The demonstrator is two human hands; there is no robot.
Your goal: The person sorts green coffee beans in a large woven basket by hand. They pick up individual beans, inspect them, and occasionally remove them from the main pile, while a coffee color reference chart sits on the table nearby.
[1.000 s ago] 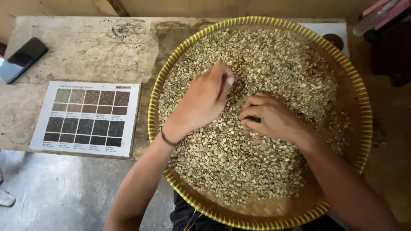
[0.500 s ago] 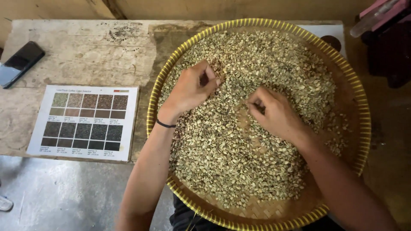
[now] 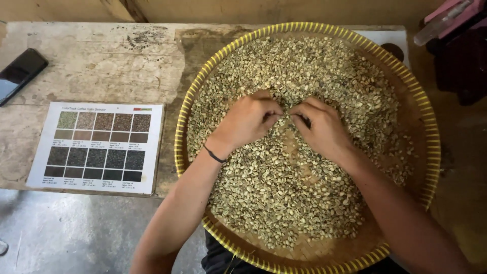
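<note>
Head view, looking down. Round woven tray (image 3: 431, 152) with yellow rim, resting on worn wooden worktop (image 3: 101, 66), near edge overhanging toward the body. Pale green beans (image 3: 284, 203) heaped across most of tray, thick in the middle, thin at right edge and near edge where bare weave shows.

Left hand (image 3: 248, 122) palm down on beans at tray centre, fingers curled in, tips pinched close together; too small to tell whether a bean sits in the grip. Thin dark band (image 3: 215, 155) on left wrist. Right hand (image 3: 322, 129) just beside it, also knuckles up on beans, fingertips bunched and almost touching left fingertips; grip nearly closed, contents hidden. Both forearms entering from lower frame, crossing tray rim.

Left of tray, flat on worktop: white chart (image 3: 96, 147) with grid of colour swatches, green and tan to brown and near-black, right edge just beside tray rim. Dark phone (image 3: 20, 73) at far left, partly cut by frame, well apart from tray. White sheet (image 3: 393, 40) under tray's far right rim. Pink thing (image 3: 451, 15) at top right corner. Grey floor (image 3: 76, 233) below worktop edge.
</note>
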